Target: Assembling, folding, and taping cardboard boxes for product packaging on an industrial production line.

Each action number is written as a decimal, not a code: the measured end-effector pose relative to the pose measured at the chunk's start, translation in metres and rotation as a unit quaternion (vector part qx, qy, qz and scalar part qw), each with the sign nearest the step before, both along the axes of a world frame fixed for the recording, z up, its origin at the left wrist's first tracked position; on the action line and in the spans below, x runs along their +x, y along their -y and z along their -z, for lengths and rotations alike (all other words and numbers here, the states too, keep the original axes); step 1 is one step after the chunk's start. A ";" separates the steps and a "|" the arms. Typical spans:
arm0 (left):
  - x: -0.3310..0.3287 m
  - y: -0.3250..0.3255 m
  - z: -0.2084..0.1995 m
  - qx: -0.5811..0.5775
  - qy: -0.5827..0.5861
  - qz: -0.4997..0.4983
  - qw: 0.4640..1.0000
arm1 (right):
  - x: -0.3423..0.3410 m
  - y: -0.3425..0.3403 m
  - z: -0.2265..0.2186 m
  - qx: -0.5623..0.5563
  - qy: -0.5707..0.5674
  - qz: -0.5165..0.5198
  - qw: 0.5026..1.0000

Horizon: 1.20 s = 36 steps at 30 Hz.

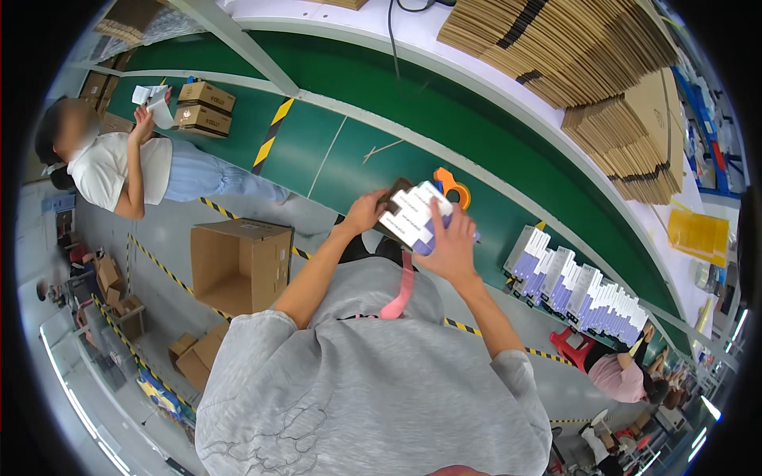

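Note:
Several small white-and-purple boxes point(410, 216) are bunched in front of me at the near edge of the green bench. At their far left shows the dark brown side of a small carton point(394, 190), partly hidden by them. My left hand point(366, 213) has its fingers closed on that carton's left side. My right hand point(449, 244) lies over the right part of the bunch, fingers bent across the boxes and thumb on the near side. Just beyond stands an orange tape dispenser point(454, 190), its lower part hidden.
Rows of white-and-purple boxes point(575, 285) stand on the bench at right. Stacked flat cardboard point(556, 47) fills the shelf above. An open carton point(242, 266) sits on the floor at left. A co-worker point(119, 170) holds white sheets beside two brown cartons point(204, 109).

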State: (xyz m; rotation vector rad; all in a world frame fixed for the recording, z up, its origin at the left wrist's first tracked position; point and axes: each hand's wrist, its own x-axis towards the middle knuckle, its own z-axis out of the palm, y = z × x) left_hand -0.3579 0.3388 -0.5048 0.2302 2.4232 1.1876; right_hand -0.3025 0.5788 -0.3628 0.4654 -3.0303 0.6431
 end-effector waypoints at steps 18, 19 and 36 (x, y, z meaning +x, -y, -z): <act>-0.009 0.021 -0.008 0.010 0.001 0.064 0.998 | -0.008 0.038 0.020 0.096 0.049 -0.040 0.993; -0.009 0.020 -0.006 0.011 0.001 0.066 0.998 | -0.006 0.036 0.015 0.095 0.058 -0.038 0.993; -0.028 0.057 0.019 0.073 0.108 0.162 0.978 | -0.016 0.053 0.048 0.067 0.048 -0.059 0.995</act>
